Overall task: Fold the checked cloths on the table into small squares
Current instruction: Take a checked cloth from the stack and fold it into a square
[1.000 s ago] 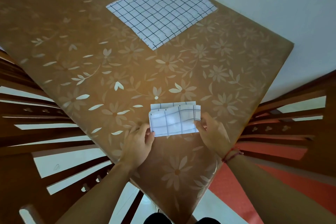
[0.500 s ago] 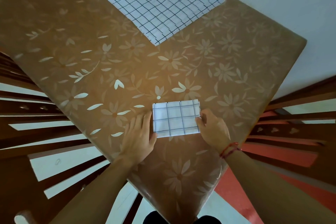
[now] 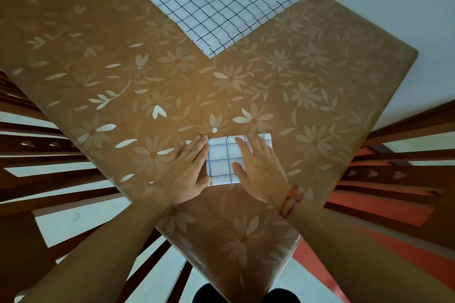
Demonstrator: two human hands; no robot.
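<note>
Table (image 3: 118, 86) carries a brown cover printed with pale flowers (glossy surface). Dark wooden chairs stand at left (image 3: 29, 155) and right (image 3: 413, 128); red floor (image 3: 310, 263) below.

Bare table (image 3: 221, 86) stretches wide between the folded cloth (image 3: 221, 162) near and the flat cloth (image 3: 221, 0) far. The left hand (image 3: 184, 172) blocks the folded cloth's left edge, and the right hand (image 3: 258, 170) covers its right half. The left chair (image 3: 49, 190) and right chair (image 3: 418, 124) crowd the table's sides.

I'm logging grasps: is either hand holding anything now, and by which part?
Nothing is gripped. The right hand presses flat on the right half of the small folded white checked cloth; the left hand lies flat at its left edge.
</note>
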